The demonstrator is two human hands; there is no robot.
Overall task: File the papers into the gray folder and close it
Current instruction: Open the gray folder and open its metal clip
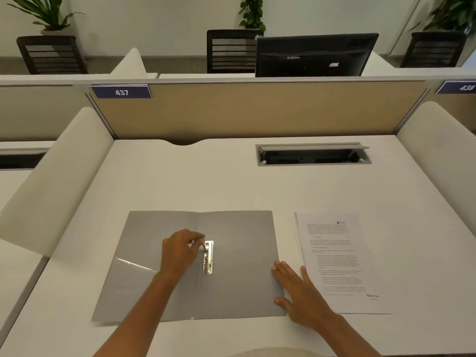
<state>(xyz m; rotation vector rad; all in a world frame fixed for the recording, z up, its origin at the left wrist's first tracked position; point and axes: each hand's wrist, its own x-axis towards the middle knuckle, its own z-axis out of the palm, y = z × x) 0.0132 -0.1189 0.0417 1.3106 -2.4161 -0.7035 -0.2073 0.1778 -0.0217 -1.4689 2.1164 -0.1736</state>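
Two hands meet the open gray folder (231, 253): left hand (180, 251) pinching its clip (208, 257), right hand (298, 295) flat beside papers (340, 258).

I sit in an open-plan office, at a numbered desk (180, 181) in a row of like ones. A tan partition (257, 109) closes the far edge and carries a blue tag (121, 92) reading 437; the next bay's tag (461, 87) reads 438. White side screens (59, 176) part me from the neighbours. A cable hatch (313, 154) stands open in the white top. Beyond the partition I see a dark monitor (316, 55), black mesh chairs (231, 51) and potted plants (47, 12) by a pale wall. A folder (242, 253) and printed papers (334, 261) lie before me
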